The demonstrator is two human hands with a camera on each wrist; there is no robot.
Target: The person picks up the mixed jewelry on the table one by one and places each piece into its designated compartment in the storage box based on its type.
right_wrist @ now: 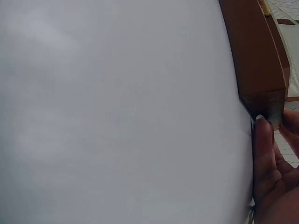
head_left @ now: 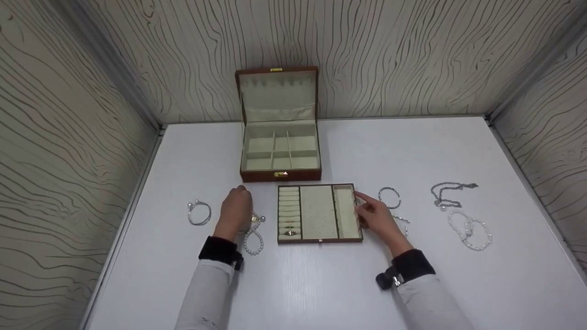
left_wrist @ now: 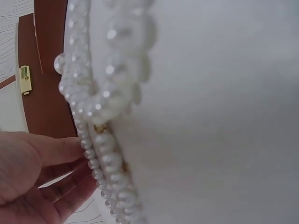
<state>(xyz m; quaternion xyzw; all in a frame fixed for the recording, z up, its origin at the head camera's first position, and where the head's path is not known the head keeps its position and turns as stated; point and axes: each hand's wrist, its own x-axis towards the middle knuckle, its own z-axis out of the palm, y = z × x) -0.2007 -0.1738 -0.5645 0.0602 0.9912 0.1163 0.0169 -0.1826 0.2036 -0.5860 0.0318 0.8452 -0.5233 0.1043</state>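
Note:
My left hand (head_left: 236, 208) reaches down beside the pearl necklace (head_left: 253, 242), covering part of it. The left wrist view shows its fingertips at the pearl strand (left_wrist: 111, 161); whether they pinch it is hidden. My right hand (head_left: 376, 217) holds the right edge of the jewelry tray (head_left: 316, 213), its thumb and fingers at the side wall. Ring rolls fill the tray's left part, and rings (head_left: 290, 233) sit in the near ones. The tray's brown corner (right_wrist: 264, 100) meets my fingers in the right wrist view.
A brown jewelry box (head_left: 280, 174) stands behind the tray with its lid up. To the left lies a silver bracelet (head_left: 199, 214) with pearls. On the right are another bracelet (head_left: 390, 197), a chain (head_left: 451, 185) and a string of pearl-like beads (head_left: 481, 247).

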